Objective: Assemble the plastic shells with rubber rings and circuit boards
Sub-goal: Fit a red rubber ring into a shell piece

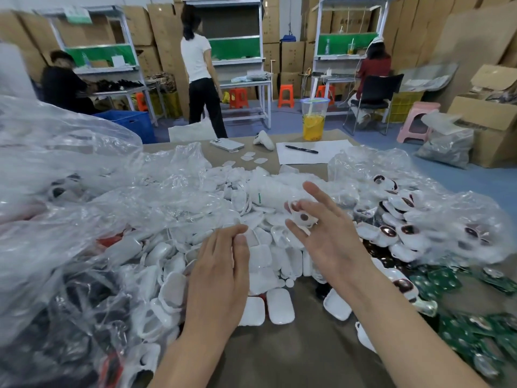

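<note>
A big heap of white plastic shells [260,256] covers the middle of the table. My right hand [327,236] hovers over the heap and holds one white shell with a dark round part [302,217] between thumb and fingers, its other fingers spread. My left hand [221,273] is lower and to the left, fingers together and slightly bent, fingertips touching a shell in the heap; whether it grips anything is unclear. Green circuit boards [481,329] lie at the right. Shells fitted with dark round parts [391,233] are piled at the right, partly under clear plastic.
Clear plastic bags [70,191] billow over the table's left side and the right pile. At the far edge stand a cup of yellow drink [314,121], a phone [227,144], a white device [264,140] and paper with a pen [302,149]. Other people work at benches behind.
</note>
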A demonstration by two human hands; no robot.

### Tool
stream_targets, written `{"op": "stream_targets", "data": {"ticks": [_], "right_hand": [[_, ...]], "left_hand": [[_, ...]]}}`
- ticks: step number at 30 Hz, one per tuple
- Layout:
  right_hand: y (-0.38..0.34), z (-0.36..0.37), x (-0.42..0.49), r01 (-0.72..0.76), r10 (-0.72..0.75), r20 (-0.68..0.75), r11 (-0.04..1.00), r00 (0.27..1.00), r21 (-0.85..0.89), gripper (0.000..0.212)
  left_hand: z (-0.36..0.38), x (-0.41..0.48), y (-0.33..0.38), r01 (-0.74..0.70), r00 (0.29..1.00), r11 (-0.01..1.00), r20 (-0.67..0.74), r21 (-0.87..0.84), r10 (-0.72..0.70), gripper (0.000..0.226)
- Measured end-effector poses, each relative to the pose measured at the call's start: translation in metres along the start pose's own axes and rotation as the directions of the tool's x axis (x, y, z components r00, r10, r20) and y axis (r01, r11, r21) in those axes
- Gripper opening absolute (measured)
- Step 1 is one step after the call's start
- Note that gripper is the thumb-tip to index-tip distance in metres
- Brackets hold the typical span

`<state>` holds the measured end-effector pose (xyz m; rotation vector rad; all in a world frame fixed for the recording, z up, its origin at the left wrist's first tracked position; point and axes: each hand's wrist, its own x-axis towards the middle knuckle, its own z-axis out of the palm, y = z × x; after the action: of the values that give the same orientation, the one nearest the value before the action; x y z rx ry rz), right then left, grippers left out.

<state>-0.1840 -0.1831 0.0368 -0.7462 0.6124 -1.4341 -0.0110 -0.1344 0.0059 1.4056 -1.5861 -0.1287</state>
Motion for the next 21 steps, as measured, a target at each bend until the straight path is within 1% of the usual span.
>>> {"op": "stream_targets", "data": {"ticks": [2,4,5,7,9,11,13,14,16,18,20,21], "right_hand": [[0.001,0.000,-0.003,-0.077,0.070,0.055,0.987,0.996,0.144,0.039],[0.004,0.003,-0.006,-0.139,0.117,0.101,0.956,0.988,0.259,0.039],[0.005,0.003,-0.006,-0.157,0.127,0.120,0.946,0.985,0.285,0.037],[0.008,0.008,-0.008,-0.192,0.148,0.160,0.933,0.976,0.305,0.032],[0.011,0.011,-0.010,-0.218,0.162,0.194,0.923,0.967,0.316,0.031],[0.011,0.012,-0.012,-0.241,0.174,0.220,0.911,0.960,0.334,0.030],[0.010,0.012,-0.014,-0.254,0.183,0.228,0.907,0.956,0.337,0.031],[0.010,0.012,-0.015,-0.253,0.183,0.228,0.909,0.956,0.332,0.033],[0.009,0.011,-0.016,-0.236,0.168,0.226,0.917,0.960,0.320,0.039],[0.009,0.011,-0.017,-0.223,0.162,0.212,0.926,0.964,0.305,0.040],[0.010,0.010,-0.017,-0.222,0.171,0.184,0.923,0.968,0.314,0.036],[0.010,0.009,-0.017,-0.223,0.177,0.165,0.918,0.970,0.328,0.033]], "left_hand": [[-0.012,0.000,0.005,0.024,0.999,0.999,-0.042,-0.024,-0.025,0.032],[-0.029,0.006,0.007,0.004,0.997,1.000,-0.074,-0.025,-0.006,0.030],[-0.038,0.012,0.007,-0.015,0.997,1.000,-0.077,0.000,0.015,0.028],[-0.059,0.028,0.003,-0.021,0.999,0.988,-0.043,0.155,0.028,0.028],[-0.078,0.046,-0.007,0.014,0.998,0.931,0.046,0.365,-0.033,0.030],[-0.092,0.062,-0.017,0.045,0.979,0.849,0.144,0.527,-0.142,0.037],[-0.100,0.077,-0.024,0.022,0.952,0.744,0.214,0.668,-0.220,0.045],[-0.102,0.084,-0.027,-0.016,0.945,0.685,0.234,0.728,-0.226,0.047],[-0.106,0.102,-0.032,-0.085,0.938,0.614,0.271,0.785,-0.217,0.053],[-0.108,0.117,-0.036,-0.121,0.923,0.587,0.309,0.801,-0.230,0.054],[-0.108,0.128,-0.040,-0.136,0.926,0.559,0.306,0.818,-0.223,0.047],[-0.108,0.131,-0.039,-0.145,0.939,0.545,0.289,0.825,-0.187,0.042]]}}
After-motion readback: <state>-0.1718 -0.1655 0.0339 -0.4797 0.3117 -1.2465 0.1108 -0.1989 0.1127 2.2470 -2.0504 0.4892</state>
